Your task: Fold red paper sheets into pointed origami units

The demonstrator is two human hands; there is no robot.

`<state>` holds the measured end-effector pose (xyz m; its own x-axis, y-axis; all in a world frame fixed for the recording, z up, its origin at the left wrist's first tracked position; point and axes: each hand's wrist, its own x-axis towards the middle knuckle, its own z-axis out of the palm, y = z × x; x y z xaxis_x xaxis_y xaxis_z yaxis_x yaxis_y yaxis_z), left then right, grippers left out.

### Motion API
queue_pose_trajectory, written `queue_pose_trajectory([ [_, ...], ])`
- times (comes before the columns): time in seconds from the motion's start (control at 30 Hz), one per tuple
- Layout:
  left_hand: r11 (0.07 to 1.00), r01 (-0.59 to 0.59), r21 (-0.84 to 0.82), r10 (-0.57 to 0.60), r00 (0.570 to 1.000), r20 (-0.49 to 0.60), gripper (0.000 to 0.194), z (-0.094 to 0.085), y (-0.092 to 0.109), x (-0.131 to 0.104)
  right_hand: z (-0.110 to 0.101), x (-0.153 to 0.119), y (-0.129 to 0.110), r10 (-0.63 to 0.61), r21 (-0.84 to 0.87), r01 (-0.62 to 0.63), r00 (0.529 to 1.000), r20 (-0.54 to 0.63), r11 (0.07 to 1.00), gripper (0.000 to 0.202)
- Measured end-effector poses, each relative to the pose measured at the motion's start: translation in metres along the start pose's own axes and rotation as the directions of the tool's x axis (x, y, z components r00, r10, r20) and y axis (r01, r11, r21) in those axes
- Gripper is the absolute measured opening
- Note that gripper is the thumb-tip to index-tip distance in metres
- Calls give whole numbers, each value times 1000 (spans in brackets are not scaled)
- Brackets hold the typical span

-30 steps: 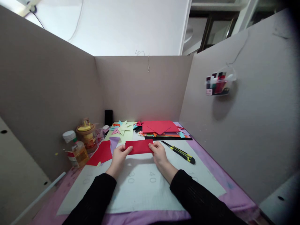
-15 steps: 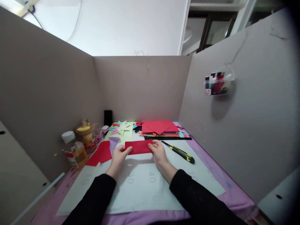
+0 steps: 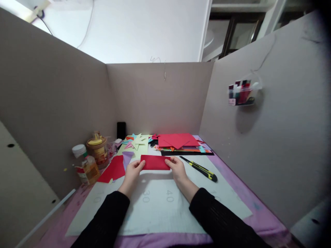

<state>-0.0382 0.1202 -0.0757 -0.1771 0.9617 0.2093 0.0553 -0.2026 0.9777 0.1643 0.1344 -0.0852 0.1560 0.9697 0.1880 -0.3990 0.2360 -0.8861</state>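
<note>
1. Head view: the left hand (image 3: pixel 132 173) and right hand (image 3: pixel 179 171) pinch opposite ends of the red paper strip (image 3: pixel 156 163) above the mat (image 3: pixel 160 218), toward its far edge; uneven pulling could crease or tear it.
2. Same view: the utility knife (image 3: pixel 199 169) lies near the mat's far right corner; a rightward sweep could knock it.
</note>
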Motion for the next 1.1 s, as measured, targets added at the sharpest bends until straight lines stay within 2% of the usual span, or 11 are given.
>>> queue_pose_trajectory([
  [0.47,995,8,-101,-23,989,-148,28,-2,6,-1,-6,1,0,-20,-30,22,999,40,999,31],
  [0.83,986,0,-166,-22,991,-133,41,2,10,-3,-7,1,1,-38,-44,39,999,32,998,31],
  [1.1,981,3,-194,-25,993,-114,40,3,11,-3,-6,-1,-1,-34,-45,36,999,41,998,29],
])
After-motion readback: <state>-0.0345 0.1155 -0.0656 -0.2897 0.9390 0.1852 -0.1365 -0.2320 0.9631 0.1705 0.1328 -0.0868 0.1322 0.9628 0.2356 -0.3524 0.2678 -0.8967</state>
